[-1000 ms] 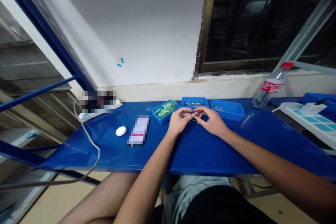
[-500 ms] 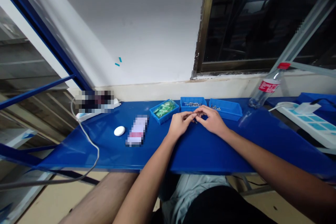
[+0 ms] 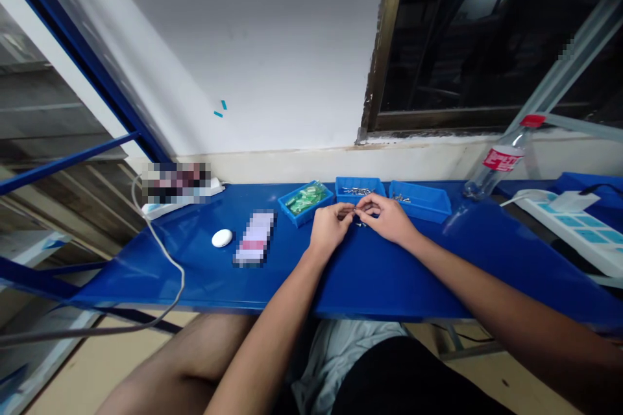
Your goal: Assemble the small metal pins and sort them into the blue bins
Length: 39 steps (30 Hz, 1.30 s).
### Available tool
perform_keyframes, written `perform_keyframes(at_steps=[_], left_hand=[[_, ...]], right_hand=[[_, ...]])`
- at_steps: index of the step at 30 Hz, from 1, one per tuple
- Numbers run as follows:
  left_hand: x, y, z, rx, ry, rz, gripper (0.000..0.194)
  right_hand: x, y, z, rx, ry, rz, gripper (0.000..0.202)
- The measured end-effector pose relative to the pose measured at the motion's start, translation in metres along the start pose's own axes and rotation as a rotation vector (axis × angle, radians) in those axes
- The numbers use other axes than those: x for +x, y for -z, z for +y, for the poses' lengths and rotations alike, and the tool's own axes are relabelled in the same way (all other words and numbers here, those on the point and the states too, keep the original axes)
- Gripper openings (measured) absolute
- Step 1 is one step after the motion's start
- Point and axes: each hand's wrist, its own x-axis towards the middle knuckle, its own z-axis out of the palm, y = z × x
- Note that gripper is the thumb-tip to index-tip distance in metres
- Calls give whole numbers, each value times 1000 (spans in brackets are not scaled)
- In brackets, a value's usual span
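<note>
My left hand [image 3: 331, 228] and my right hand [image 3: 384, 217] meet fingertip to fingertip above the blue table [image 3: 389, 279]. Both are closed in a pinch, and whatever sits between the fingers is too small to make out. Just below them, a few small metal pieces [image 3: 361, 225] lie on the tabletop. Behind the hands stands a blue bin [image 3: 359, 181] with screw-like metal parts. To its right, another blue bin [image 3: 428, 202] holds a few similar parts. Left of both, a third blue bin [image 3: 298, 220] contains small green packets [image 3: 310, 196].
A phone-like item [image 3: 256, 238], blurred out, and a white round case [image 3: 222, 238] lie at left. A grey cable [image 3: 181, 279] hangs over the table's left edge. At right stand a plastic bottle [image 3: 501, 162] with a red cap and a white power strip [image 3: 574, 227].
My fingertips have shifted slightly left and drawn a little apart, so the small metal pieces beneath show more. The whole view has moved slightly.
</note>
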Motion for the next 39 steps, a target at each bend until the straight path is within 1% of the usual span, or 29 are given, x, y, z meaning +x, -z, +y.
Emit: perform_keyframes(at_steps=[3,5,6,7,8,9,10,12,14,17,19,21,23,25,27,30,33,36,39], left_hand=[[1,0,-1,-70,14,26,31],[1,0,-1,-71,4,8,33],[0,0,-1,-36,-15,-7,32],[0,-1,-1,21,-46,-30,30],[-1,-1,-1,91,-86,-62,28],[-1,-2,-1,163,-132,-102,27],[-2,-2,-2,228,-180,-145,28],[-2,-4,-4,315,-257,-226,32],[-2,-5,-7,367,-283,-269,33],[-1,-6,-11,424,-279,-296,28],[1,-6,-13,438,-293,-306,23],[1,-5,-14,445,-298,-290,21],[1,-4,-13,452,-272,-255,20],[1,-4,-10,420,-216,-211,17],[0,-4,-7,292,-134,-152,15],[0,-5,-2,-49,-13,-61,17],[2,-6,0,-333,73,-27,25],[5,-6,-1,-466,145,-14,33],[6,-7,-5,-503,166,-14,36]], right_hand=[[0,2,-1,-4,3,-24,17],[2,9,-3,-79,60,-35,16],[3,14,-5,-144,102,-19,15],[5,22,-5,-241,153,18,16],[7,30,-5,-337,185,85,16],[9,39,-3,-410,190,186,16],[10,48,0,-466,187,279,18],[12,64,9,-563,171,361,21],[11,75,20,-615,131,384,23],[8,80,32,-704,9,393,29],[6,79,35,-764,-63,382,27],[6,76,33,-793,-77,369,23],[6,70,28,-764,-20,351,20],[5,61,20,-676,79,302,17],[4,48,10,-571,171,224,14],[1,29,-5,-410,250,92,13],[0,17,-14,-302,282,45,14],[-1,14,-15,-239,275,33,16],[-1,16,-12,-206,262,15,19]])
